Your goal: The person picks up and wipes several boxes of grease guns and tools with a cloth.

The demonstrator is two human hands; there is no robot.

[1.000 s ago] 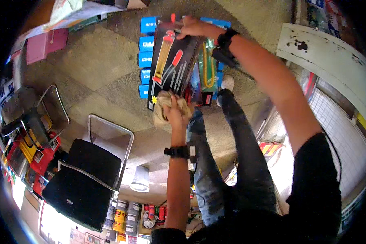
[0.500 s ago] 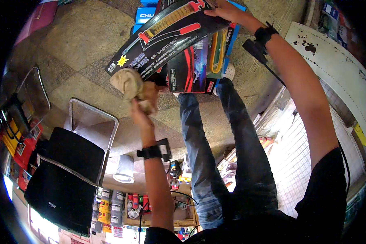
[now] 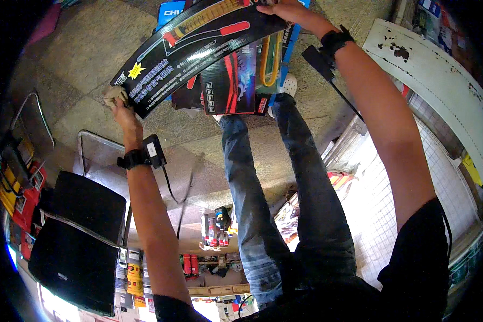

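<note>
A long black grease gun box (image 3: 198, 56), printed with a red-handled tool and a yellow star, lies aslant above a pile of packages. My right hand (image 3: 295, 13) is closed on its upper right end. At the opposite corner, my left hand (image 3: 124, 115) is closed around a beige cloth (image 3: 114, 95), mostly hidden behind the fingers and pressed against the box's end. Beneath are a black box with red stripes (image 3: 229, 83), a pack with a yellow loop-shaped item (image 3: 272, 60) and a blue box (image 3: 170, 11).
My legs (image 3: 239, 177) stand just below the pile. A black chair with a metal frame (image 3: 80, 236) is at left. White, chipped sheet metal (image 3: 397, 67) and a white wire grid (image 3: 392, 188) are at right. Shelves with goods (image 3: 214, 268) stand toward the lower edge.
My left hand has moved left with the cloth, from below the box to its left end. The box and pile appear farther left in view. My right hand still grips its end.
</note>
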